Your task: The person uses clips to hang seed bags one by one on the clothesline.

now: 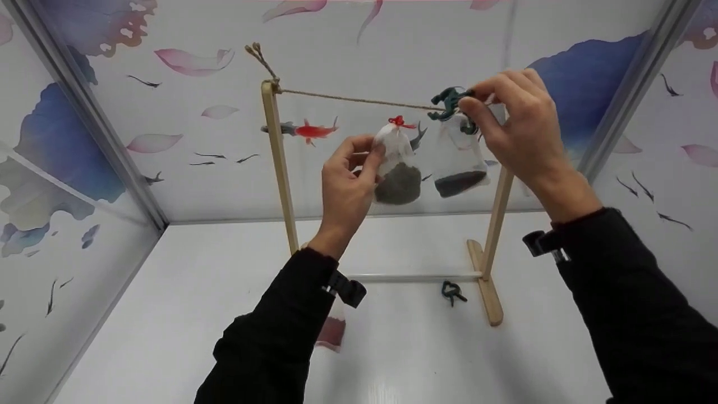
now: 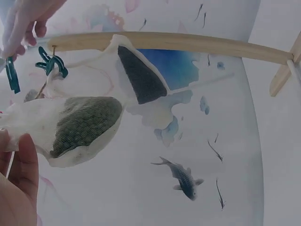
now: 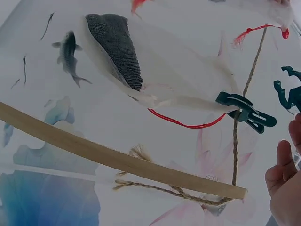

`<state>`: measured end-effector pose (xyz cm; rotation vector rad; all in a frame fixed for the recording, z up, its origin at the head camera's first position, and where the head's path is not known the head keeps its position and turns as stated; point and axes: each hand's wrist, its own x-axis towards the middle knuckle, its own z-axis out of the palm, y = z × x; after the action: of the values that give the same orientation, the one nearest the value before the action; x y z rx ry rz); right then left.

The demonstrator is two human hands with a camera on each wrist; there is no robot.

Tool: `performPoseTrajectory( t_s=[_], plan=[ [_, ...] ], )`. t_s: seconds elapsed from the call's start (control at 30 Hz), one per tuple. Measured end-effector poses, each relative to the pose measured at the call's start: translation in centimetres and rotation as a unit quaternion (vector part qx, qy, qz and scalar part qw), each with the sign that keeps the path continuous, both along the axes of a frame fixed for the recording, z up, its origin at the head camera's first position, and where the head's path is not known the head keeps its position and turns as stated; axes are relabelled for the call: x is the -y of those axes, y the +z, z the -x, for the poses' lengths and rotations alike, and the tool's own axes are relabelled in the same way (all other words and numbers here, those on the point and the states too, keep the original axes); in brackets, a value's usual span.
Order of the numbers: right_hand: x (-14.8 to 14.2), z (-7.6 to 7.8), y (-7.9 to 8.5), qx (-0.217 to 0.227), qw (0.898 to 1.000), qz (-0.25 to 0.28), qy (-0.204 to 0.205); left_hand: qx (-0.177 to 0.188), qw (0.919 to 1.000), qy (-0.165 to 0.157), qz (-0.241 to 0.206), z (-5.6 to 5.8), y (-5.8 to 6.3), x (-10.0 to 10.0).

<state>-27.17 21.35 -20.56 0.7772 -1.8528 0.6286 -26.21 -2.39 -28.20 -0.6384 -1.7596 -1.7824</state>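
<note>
Pinching a bag and a clip at the twine

On my head feed, the person's left hand (image 1: 350,174) is nearly closed, thumb and fingers pinching the upper side of a white mesh drawstring bag (image 1: 397,163). That bag hangs upright in front of the rack, tied at its neck with a red cord (image 1: 397,121), its dark grey-green fill gathered at the bottom.

The right hand (image 1: 524,120) is partly closed at the twine (image 1: 348,99), thumb and fingers gripping a dark green plastic clip (image 1: 449,102). From the right wrist I see that clip's jaws gaping and clear of the line.

Just beside it, a second green clip (image 3: 244,110) fastens another white mesh bag (image 1: 460,160) to the twine, near the right end. I read its fill as darker, lying slantwise along the bottom, and a red cord droops alongside.

The twine is strung between two wooden posts, the left post (image 1: 280,174) knotted at its top. On the white table (image 1: 168,325), a loose green clip (image 1: 451,292) lies near the right wooden foot (image 1: 489,297). I also make out a reddish-brown filled bag (image 1: 333,332), partly hidden by the black left sleeve (image 1: 269,314).
</note>
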Motion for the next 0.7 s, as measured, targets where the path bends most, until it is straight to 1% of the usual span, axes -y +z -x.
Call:
performPoseTrajectory(
  t_s=[0.1,0.2,0.3,0.4,0.53,0.6,0.7],
  plan=[
    [0.3,0.9,0.6,0.011,0.999,-0.035,-0.003,0.0,0.9999,0.013,-0.005,0.8,-0.1,-0.2],
    [0.7,1.5,0.9,0.028,0.999,-0.04,-0.015,-0.004,0.9999,0.014,-0.004,1.5,-0.4,-0.2],
    [1.3,1.9,1.2,0.065,0.997,-0.031,-0.028,0.0,0.9999,0.011,-0.01,2.2,-0.8,0.0],
    [1.8,2.1,1.3,0.104,0.993,-0.04,-0.035,0.015,0.9996,0.008,-0.024,2.7,-1.0,0.3],
    [2.1,2.3,1.3,0.13,0.989,-0.067,-0.015,0.025,0.9991,0.003,-0.034,3.2,-0.8,0.5],
    [2.2,2.4,1.2,0.146,0.987,-0.073,0.003,0.022,0.9994,0.003,-0.027,3.3,-0.7,0.6],
    [2.1,2.6,0.9,0.167,0.982,-0.079,0.03,0.016,0.9997,0.013,-0.014,3.5,-0.6,0.3]
  ],
)
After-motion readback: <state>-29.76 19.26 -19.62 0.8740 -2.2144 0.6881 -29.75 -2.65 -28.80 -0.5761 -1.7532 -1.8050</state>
